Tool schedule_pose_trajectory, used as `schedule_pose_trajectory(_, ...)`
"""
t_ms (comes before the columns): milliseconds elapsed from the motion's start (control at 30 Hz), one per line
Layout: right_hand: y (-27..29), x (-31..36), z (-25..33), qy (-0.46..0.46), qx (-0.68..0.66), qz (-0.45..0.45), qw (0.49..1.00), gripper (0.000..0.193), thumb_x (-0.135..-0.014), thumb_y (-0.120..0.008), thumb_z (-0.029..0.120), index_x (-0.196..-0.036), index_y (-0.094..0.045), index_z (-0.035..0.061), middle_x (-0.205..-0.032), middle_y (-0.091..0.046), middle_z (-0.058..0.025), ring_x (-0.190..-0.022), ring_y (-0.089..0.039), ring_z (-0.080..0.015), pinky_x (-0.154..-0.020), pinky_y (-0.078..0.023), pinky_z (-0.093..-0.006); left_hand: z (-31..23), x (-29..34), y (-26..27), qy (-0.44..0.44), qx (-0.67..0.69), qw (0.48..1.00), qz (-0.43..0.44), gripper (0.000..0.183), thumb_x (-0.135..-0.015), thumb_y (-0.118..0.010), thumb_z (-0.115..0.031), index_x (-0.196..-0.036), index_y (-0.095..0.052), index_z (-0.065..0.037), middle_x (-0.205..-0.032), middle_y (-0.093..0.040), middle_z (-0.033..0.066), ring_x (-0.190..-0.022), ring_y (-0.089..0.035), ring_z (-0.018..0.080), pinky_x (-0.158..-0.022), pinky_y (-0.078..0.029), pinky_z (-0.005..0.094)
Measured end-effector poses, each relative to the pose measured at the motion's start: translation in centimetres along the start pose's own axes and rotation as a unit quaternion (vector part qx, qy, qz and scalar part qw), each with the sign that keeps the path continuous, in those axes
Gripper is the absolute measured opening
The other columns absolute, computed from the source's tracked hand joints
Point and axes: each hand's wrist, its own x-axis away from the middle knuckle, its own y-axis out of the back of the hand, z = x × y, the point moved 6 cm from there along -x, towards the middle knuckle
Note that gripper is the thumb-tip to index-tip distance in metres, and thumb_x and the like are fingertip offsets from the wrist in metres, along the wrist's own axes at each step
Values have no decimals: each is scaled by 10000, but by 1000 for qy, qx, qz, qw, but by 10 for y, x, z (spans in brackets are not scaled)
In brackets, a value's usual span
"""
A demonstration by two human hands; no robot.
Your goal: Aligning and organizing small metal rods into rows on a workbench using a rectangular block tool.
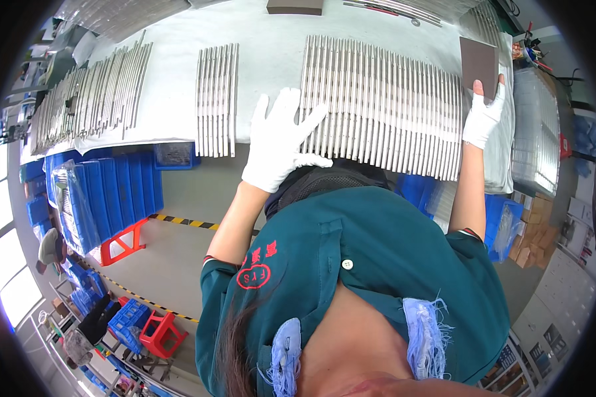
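A wide row of slim silvery metal rods lies side by side across the cloth-covered table in front of me. My left hand, in a white glove, rests with fingers spread on the row's left edge. At the row's right end my right hand, also gloved but with bare fingertips showing, grips the near end of a flat brown rectangular block. The fingers beneath the block are hidden. Left of my left hand lies a narrower group of similar rods.
More rods lie unevenly at the table's left. A second brown block and several thin rods are at the far edge. Blue crates stand on a red stool below left. Clear plastic trays are stacked at right.
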Motion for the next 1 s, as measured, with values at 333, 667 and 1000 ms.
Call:
schedule_pose_trajectory(333, -2, 0, -1, -19, -26, 14, 999, 684, -893, -737, 225, -1456, -409, 18, -1326, -560, -154, -1168, -549, -209, -1029, -415, -316, -9, -4, 2, 7, 11, 1000, 15, 1042, -618, -533, -847, -1411, -524, -171, -1425, -427, 293, -1337, -390, 462, -1109, -207, 631)
schedule_pose_trajectory(667, -4, 7, 22, 17, -29, 39, 999, 669, -894, -729, 180, -1460, -412, 21, -1369, -535, -145, -1220, -524, -204, -1057, -396, -312, -44, -7, -2, -59, 10, 998, 24, 627, -691, -779, -341, -1256, -602, -134, -1324, -564, 64, -1279, -470, 283, -1087, -308, 563)
schedule_pose_trajectory(1000, -59, 49, 87, -16, 11, 389, 921, 585, -873, -715, 279, -1418, -522, 194, -1364, -591, -100, -1252, -563, -218, -1056, -411, -312, -48, -2, 1, -104, 51, 992, -49, 443, -726, -745, -268, -1138, -637, -148, -1197, -600, 46, -1169, -540, 247, -1015, -395, 530)
